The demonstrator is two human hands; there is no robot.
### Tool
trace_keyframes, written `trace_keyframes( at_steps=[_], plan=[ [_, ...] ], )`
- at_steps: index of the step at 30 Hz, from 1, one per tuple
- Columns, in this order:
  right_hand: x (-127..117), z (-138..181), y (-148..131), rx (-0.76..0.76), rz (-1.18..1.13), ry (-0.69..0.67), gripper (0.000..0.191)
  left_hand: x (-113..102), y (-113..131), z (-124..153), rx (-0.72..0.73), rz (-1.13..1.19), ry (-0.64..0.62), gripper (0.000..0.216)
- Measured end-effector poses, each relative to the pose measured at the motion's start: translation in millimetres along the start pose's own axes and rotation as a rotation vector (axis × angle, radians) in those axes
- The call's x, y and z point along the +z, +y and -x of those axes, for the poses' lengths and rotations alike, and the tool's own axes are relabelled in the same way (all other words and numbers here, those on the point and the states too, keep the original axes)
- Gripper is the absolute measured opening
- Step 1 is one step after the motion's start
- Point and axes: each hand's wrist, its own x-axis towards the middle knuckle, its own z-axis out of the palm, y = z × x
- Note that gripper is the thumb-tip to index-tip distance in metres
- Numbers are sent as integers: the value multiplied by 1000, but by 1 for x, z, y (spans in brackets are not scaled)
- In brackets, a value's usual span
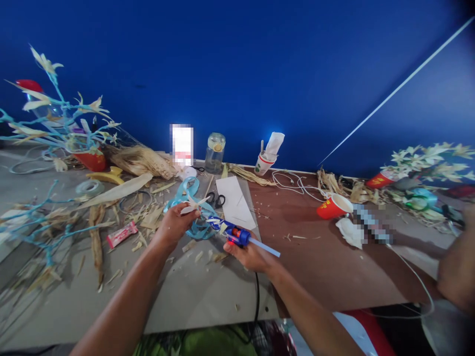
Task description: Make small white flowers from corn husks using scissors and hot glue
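Note:
My right hand [249,256] is closed round a blue glue gun [233,233] with a pale glue stick jutting from its back; the nozzle points left toward my other hand. My left hand [174,223] pinches a small cream husk flower [193,204] just above a loop of light blue ribbon [189,207]. The gun's black cord [257,296] drops over the table's front edge. Both hands hover over the grey sheet [193,291] at the table's middle.
Husk scraps, blue wire branches [40,232] and a flower arrangement [63,123] crowd the left. Black scissors [215,200], white paper [234,201], a glass jar [214,152] and cups [334,206] lie beyond. Another person's arm [458,267] shows at the right edge.

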Motion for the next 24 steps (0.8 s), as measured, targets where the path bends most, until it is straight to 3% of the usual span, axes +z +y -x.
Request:
trace_keyframes(
  at_steps=[15, 19, 24],
  plan=[
    [-2, 0, 4, -36, 88, -28, 30, 1, -3, -2, 5, -33, 11, 29],
    [-10, 3, 2, -87, 120, 36, 25, 0, -1, -1, 8, -12, -4, 29],
    [-20, 1, -2, -216, 348, 118, 18, -4, -3, -2, 41, 25, -29, 28]
  ],
)
